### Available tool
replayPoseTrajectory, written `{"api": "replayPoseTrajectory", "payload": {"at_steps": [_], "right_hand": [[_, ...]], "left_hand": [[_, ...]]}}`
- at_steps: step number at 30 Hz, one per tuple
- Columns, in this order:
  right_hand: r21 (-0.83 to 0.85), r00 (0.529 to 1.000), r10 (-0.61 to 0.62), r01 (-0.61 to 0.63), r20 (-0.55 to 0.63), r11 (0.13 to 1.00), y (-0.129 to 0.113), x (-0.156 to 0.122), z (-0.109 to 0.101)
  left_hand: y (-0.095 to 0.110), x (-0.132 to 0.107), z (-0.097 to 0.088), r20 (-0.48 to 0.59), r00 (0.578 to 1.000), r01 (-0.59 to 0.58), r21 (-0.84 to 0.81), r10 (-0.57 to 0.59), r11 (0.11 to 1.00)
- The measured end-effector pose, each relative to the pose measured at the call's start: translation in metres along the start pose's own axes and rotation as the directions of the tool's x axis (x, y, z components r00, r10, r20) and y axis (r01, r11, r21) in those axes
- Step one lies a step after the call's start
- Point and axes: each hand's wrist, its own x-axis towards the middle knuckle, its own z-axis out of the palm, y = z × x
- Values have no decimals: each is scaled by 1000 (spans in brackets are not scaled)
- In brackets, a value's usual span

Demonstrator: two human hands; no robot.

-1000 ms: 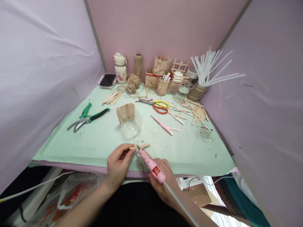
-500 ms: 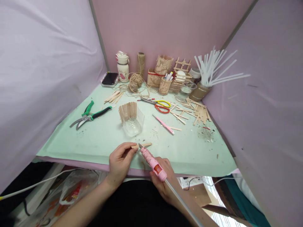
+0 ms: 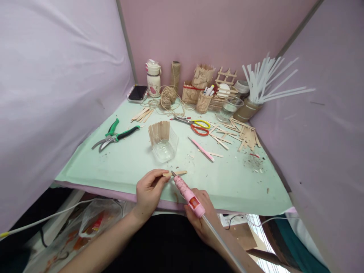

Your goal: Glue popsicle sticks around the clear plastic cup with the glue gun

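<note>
Between thumb and fingers, my left hand pinches one end of a wooden craft stick near the table's front edge. My right hand is wrapped round a pink hot glue gun, with a long glue stick running out of its back. The nozzle points up and left, at the craft stick close to my left fingertips; whether it touches cannot be made out. Just beyond stands a clear plastic container, its back left side covered by a row of upright craft sticks.
Green-handled pruning shears lie left. Scissors, a pink pen-like tool and scattered craft sticks lie right. Along the back stand a bottle, twine, a cup of water and a holder of white glue sticks.
The whole view has shifted, so things appear slightly further right. Both hands keep their hold on the craft stick and the glue gun, with little change between them.
</note>
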Motion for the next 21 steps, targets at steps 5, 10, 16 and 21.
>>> {"api": "replayPoseTrajectory", "payload": {"at_steps": [5,10,16,21], "right_hand": [[-26,1000,-9,8,-13,1000,-2,1,0],[-47,1000,-6,5,-4,999,0,1,0],[-31,1000,9,-8,18,999,1,1,1],[-26,999,24,-23,26,999,2,-1,2]], "left_hand": [[-1,0,0,-7,1000,12,-15,-12,1000],[-1,-1,0,-5,999,46,-53,-47,998],[1,-1,0,-13,998,61,-74,-62,995],[0,-1,0,-15,998,59,-66,-60,996]]}}
